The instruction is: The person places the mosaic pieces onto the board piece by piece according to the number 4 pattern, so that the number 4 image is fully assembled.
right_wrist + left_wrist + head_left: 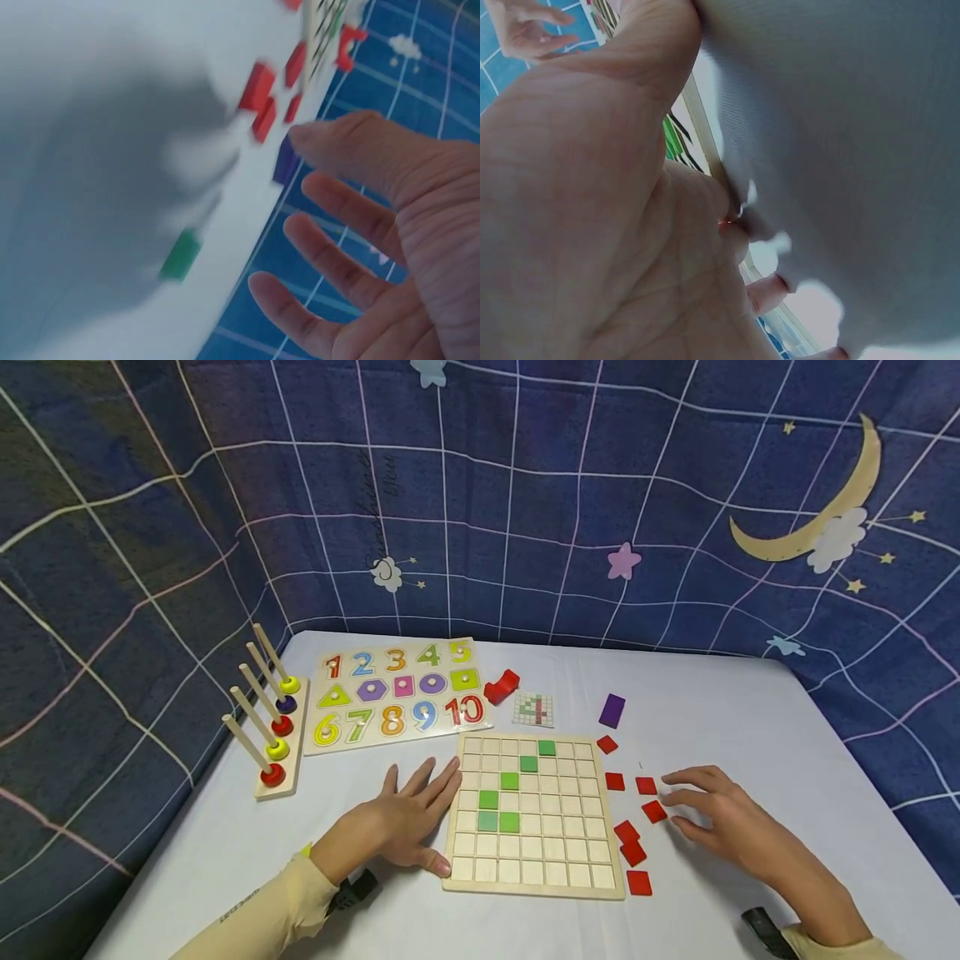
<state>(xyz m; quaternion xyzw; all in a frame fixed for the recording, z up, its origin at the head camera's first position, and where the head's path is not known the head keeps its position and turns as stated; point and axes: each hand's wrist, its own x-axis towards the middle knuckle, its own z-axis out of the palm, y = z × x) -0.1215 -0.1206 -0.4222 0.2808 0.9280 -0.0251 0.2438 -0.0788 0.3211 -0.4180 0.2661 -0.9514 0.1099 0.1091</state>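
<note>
My left hand (412, 814), fingers spread, rests on the table with thumb and fingertips at the left edge of the wooden grid board (532, 886). Several green square tiles (509, 822) sit in the board's cells, running diagonally toward the top. Several loose red tiles (639, 883) are scattered on the table right of the board. Just beyond them my right hand (727, 827) hovers with loosely bent fingers and nothing between them, fingertips nearest to two red tiles. The right wrist view also shows a green tile (181, 255) on the table, hidden in the head view.
Behind the board are a small pattern card (533, 709), a red curved piece (502, 687) and a purple block (612, 711). A number-and-shape puzzle board (390, 743) lies at back left, next to a peg stand (298, 727) with coloured rings. A dark grid curtain (525, 527) hangs behind the table.
</note>
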